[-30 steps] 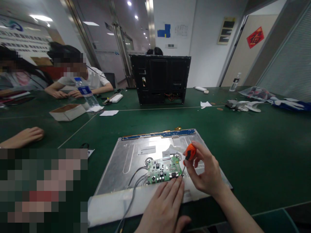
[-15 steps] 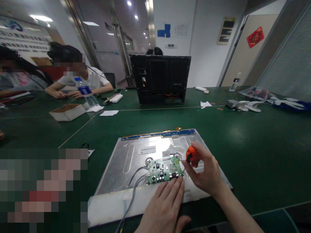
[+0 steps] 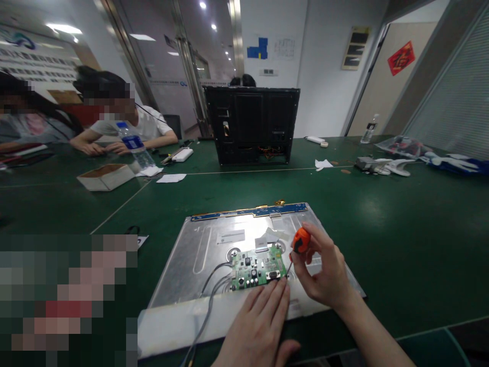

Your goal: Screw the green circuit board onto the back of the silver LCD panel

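A screwdriver (image 3: 301, 239) with an orange and black handle is held in the fingers of my right hand (image 3: 328, 270). Its thin shaft points down to the lower right corner of a green circuit board (image 3: 257, 267). My left hand (image 3: 260, 318) lies flat, fingers stretched out, with the fingertips at the board's lower right edge. The board sits on the silver metal back of a display panel (image 3: 183, 260). Grey cables (image 3: 211, 300) run from the board's left side toward me. A whitish strip (image 3: 183, 323) covers the panel's near edge, and a blue circuit strip (image 3: 248, 211) lines its far edge.
A black monitor housing (image 3: 252, 125) stands upright across the green table (image 3: 401, 244). A white box (image 3: 107, 177) and a tilted water bottle (image 3: 133, 142) are at the left, near a seated co-worker (image 3: 141, 120). White gloves (image 3: 385, 165) and a plastic bag (image 3: 405, 145) lie at the right.
The screwdriver handle has turned slightly in my right fingers and the grip has shifted a little. My left hand and the circuit board stay in place.
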Available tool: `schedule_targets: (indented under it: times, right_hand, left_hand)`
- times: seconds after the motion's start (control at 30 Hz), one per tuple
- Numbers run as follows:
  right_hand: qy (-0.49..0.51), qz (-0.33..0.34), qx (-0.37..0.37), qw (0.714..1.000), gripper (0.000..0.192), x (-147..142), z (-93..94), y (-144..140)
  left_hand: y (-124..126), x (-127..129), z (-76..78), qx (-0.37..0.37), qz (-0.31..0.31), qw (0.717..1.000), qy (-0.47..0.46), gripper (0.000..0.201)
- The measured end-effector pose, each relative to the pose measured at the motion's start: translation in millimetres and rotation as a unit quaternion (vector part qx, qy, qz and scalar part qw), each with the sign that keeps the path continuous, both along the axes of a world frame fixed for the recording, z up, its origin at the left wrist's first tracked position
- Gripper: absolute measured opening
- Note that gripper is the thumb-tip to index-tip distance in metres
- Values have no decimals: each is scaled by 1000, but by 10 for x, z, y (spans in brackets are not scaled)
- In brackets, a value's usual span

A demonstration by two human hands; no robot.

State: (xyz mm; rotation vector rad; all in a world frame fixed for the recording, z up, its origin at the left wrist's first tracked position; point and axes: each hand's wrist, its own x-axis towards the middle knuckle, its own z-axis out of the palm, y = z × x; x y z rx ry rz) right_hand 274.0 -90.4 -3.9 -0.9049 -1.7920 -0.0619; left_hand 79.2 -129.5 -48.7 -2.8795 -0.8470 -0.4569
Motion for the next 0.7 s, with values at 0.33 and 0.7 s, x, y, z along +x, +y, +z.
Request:
schedule_targets:
  times: [0.33,0.7]
  right_hand:
    - [0,-10,25,1000,56,3,-18,18]
    - [-3,-7,12,1000,55,8,6,5]
  left_hand:
    - [1,0,-29,-22,3,1000,14,65]
    - [-2,-14,-36,-34,2,999,4,70]
